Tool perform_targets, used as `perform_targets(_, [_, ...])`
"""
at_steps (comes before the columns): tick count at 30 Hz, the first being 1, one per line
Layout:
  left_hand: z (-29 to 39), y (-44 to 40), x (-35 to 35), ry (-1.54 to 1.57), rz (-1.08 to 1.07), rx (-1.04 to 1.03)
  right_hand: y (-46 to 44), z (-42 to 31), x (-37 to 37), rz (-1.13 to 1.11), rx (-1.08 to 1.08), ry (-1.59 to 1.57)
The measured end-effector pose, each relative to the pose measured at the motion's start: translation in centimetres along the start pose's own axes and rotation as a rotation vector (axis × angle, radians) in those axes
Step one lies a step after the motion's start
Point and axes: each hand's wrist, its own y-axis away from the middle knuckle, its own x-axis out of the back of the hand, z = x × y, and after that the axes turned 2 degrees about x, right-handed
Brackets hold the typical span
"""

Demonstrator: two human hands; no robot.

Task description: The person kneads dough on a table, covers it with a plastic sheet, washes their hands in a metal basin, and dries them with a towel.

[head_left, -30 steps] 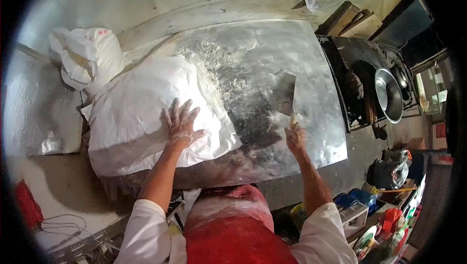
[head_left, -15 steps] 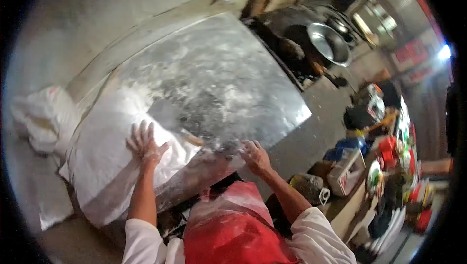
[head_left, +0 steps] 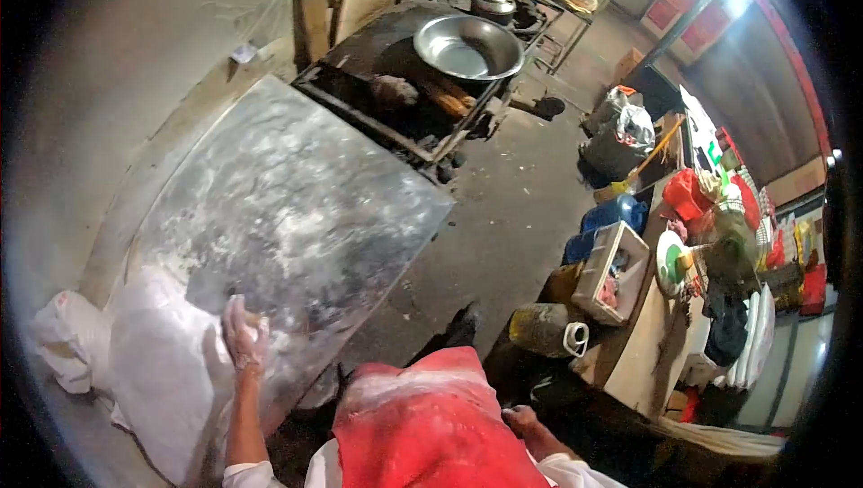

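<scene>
My left hand, dusted white, is at the right edge of the white sack on the metal-topped table. Its fingers are closed around the handle of a scraper, whose dark blade lies by the sack; the handle is mostly hidden. My right hand is low beside the red apron, away from the table. Its fingers are curled, with nothing visible in them. White powder is spread over the tabletop.
A metal basin and a lidded pot stand on the dark stove beyond the table. On the right are a white crate, a blue container, a plastic jug and a wooden surface. Grey floor lies between.
The view has swung right. My right hand has let go of the scraper and dropped beside the apron. My left hand has moved from the sack's top onto the scraper handle.
</scene>
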Motion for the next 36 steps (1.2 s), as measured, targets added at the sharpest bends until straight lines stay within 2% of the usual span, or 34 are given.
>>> perform_targets(1, [4.7, -0.4, -2.0, 0.073, 0.003, -0.042, -1.2, 0.0, 1.5, -0.027, 0.053, 0.033])
perform_targets(3, [14.6, -1.4, -6.2, 0.198, -0.083, 0.060, -1.6, -4.1, 7.5, -0.046, 0.185, 0.184])
perform_targets(5, [22.2, -2.5, -11.2, 0.318, -0.108, -0.133, -7.6, -4.0, 13.5, 0.020, 0.196, 0.316])
perform_targets(6, [26.6, -3.1, -12.3, 0.413, -0.155, -0.164, -9.6, -4.7, 16.9, 0.080, 0.297, 0.367])
perform_targets(7, [30.2, -3.9, -12.9, 0.430, -0.224, -0.201, -6.9, -10.6, 22.3, 0.131, 0.168, 0.022])
perform_targets(8, [33.5, -4.7, -13.3, 0.462, -0.283, -0.226, -7.5, -12.6, 26.7, 0.296, 0.331, 0.123])
perform_targets(9, [35.9, -5.6, -13.5, 0.473, -0.286, -0.216, -7.4, -15.9, 30.4, 0.541, 0.234, 0.119])
perform_targets(10, [37.8, -6.7, -13.4, 0.465, -0.311, -0.281, -9.0, -17.2, 34.1, 0.520, 0.314, -0.100])
perform_targets(11, [39.3, -7.6, -13.4, 0.448, -0.331, -0.346, -13.0, -17.3, 37.1, 0.564, 0.379, -0.032])
perform_targets(12, [40.3, -8.3, -13.8, 0.436, -0.321, -0.330, -12.5, -21.3, 40.2, 0.430, 0.296, -0.351])
perform_targets(13, [41.1, -9.0, -14.5, 0.461, -0.334, -0.270, -17.0, -21.1, 42.3, 0.474, 0.402, -0.280])
perform_targets(14, [41.9, -9.8, -15.2, 0.487, -0.350, -0.216, -12.9, -26.8, 45.0, 0.467, 0.417, -0.291])
perform_targets(16, [43.1, -11.5, -16.5, 0.489, -0.375, -0.190, -18.6, -28.5, 46.6, 0.547, 0.531, -0.356])
perform_targets(18, [44.7, -13.2, -17.9, 0.512, -0.363, -0.140, -16.2, -34.1, 47.7, 0.445, 0.576, -0.413])
perform_targets(19, [45.2, -14.3, -18.9, 0.444, -0.324, -0.202, -17.2, -35.2, 47.4, 0.473, 0.642, -0.313])
perform_targets(20, [46.1, -15.6, -19.4, 0.448, -0.308, -0.190, -18.9, -35.4, 46.8, 0.387, 0.665, -0.251])
perform_targets(22, [48.6, -18.7, -20.3, 0.272, -0.231, -0.291, -19.0, -37.8, 47.7, 0.164, 0.744, -0.071])
perform_targets(23, [49.7, -20.6, -20.8, 0.252, -0.267, -0.289, -19.5, -38.9, 48.2, 0.176, 0.714, 0.103])
perform_targets(24, [50.7, -22.6, -21.4, 0.347, -0.309, -0.250, -19.5, -39.7, 49.3, 0.126, 0.629, 0.093])
perform_targets(27, [53.6, -29.0, -23.4, 0.481, -0.271, -0.234, -24.1, -39.6, 52.1, 0.204, 0.618, 0.220])
perform_targets(29, [55.8, -33.9, -24.1, 0.456, -0.208, -0.289, -24.5, -41.5, 55.0, 0.214, 0.519, -0.131])
perform_targets(30, [56.8, -36.1, -24.5, 0.468, -0.184, -0.302, -25.6, -42.2, 56.3, 0.215, 0.531, -0.207])
perform_targets(32, [58.9, -40.1, -25.2, 0.346, -0.138, -0.313, -26.9, -45.1, 59.2, 0.295, 0.630, -0.216])
perform_targets(34, [60.0, -43.3, -26.8, 0.106, -0.131, -0.331, -25.7, -50.6, 62.5, 0.354, 0.665, -0.089])
perform_targets(36, [59.8, -45.4, -28.0, -0.048, -0.473, -0.127, -24.8, -56.7, 64.9, 0.488, 0.941, 0.005])
